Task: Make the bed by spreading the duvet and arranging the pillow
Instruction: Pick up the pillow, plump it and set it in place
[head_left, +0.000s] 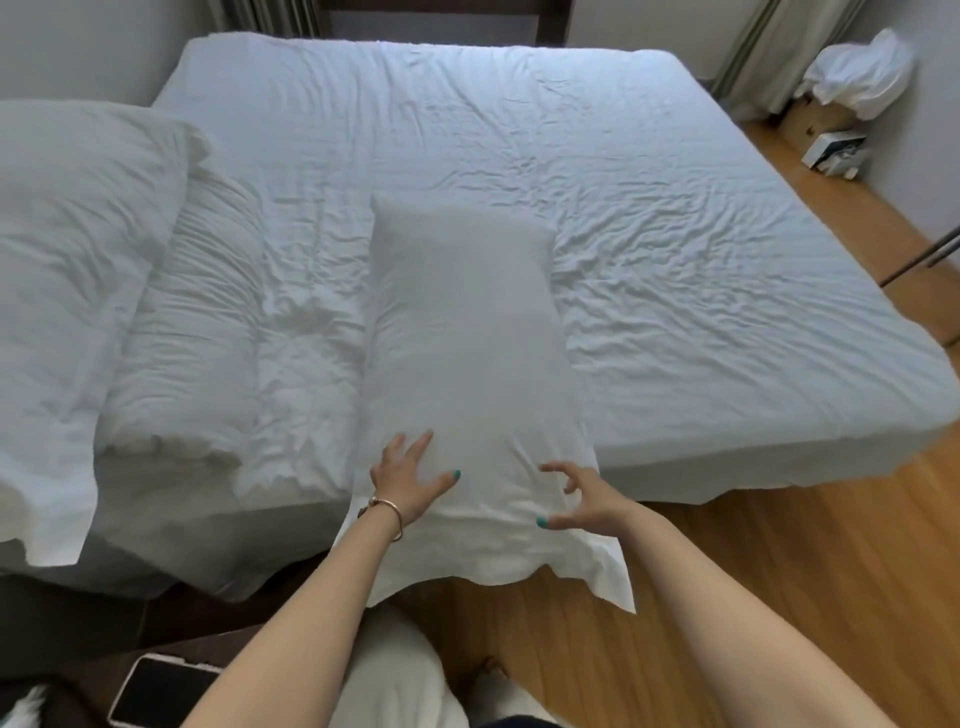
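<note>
A long white pillow (462, 332) lies lengthwise on the bed (675, 218), its loose open end hanging over the near edge. My left hand (408, 475) rests flat on the pillow's near left part, fingers spread. Just above the pillow's near right corner hovers my right hand (574, 499), fingers loosely curled and holding nothing. A bunched white duvet (208, 332) lies along the left side of the bed. Another large white pillow (67, 249) sits on top of it at the far left.
A wrinkled white sheet covers the mattress. Wooden floor (753, 571) runs along the right and near side. A phone (161, 691) lies on a dark bedside surface at the bottom left. A box with a white bag (852, 78) stands in the far right corner.
</note>
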